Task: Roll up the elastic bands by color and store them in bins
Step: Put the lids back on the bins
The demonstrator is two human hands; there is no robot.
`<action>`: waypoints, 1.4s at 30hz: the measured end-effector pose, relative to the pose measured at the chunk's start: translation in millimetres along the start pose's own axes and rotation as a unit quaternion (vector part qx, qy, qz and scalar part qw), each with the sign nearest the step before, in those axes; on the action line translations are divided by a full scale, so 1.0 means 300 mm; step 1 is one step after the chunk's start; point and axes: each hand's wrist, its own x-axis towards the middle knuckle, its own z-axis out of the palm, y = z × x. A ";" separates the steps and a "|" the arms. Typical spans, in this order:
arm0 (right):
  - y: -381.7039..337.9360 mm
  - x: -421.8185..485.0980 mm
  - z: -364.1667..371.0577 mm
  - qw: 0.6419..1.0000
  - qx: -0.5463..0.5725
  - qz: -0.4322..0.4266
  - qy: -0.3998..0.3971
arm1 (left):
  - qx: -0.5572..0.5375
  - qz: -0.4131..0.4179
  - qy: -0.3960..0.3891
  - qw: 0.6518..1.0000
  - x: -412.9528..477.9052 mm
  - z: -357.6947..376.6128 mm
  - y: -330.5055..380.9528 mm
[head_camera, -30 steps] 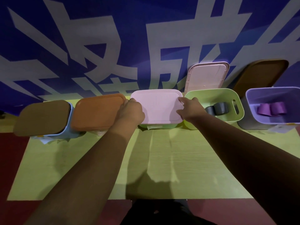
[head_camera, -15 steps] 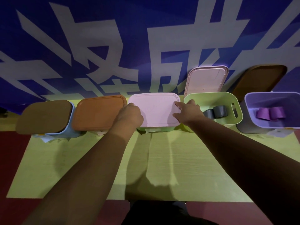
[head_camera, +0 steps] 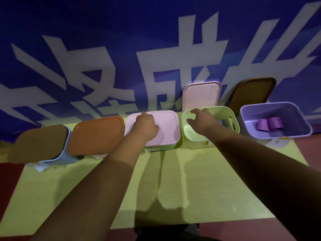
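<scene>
As purple rolls (head_camera: pixel 270 124) lie binned, left hand (head_camera: pixel 145 126) presses lid (head_camera: pixel 166 129), right hand (head_camera: pixel 200 119) hovers empty.

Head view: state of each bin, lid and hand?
blue bin, closed by brown lid
orange lid, on its bin, closed
pink lid, on its bin, closed
left hand, rests on that pink lid, grip unclear
green bin, open, grey roll inside
right hand, over the green bin, holding nothing
second pink lid, off, leaning on the wall
second brown lid, off, leaning on the wall
purple bin, open, purple rolls inside
</scene>
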 end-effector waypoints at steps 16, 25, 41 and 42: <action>0.279 -0.058 -0.368 0.996 0.083 0.014 0.042 | -0.016 0.167 0.082 0.982 0.135 -0.161 0.572; 0.429 -0.025 -0.385 0.990 0.133 0.032 0.028 | 0.013 0.136 0.073 0.988 0.243 -0.111 0.704; 0.389 0.077 -0.316 0.943 0.293 0.141 0.068 | -0.148 0.085 0.146 0.974 0.164 -0.152 0.480; 0.377 0.085 -0.327 0.916 0.352 0.170 0.088 | -0.166 0.110 0.144 0.969 0.150 -0.153 0.452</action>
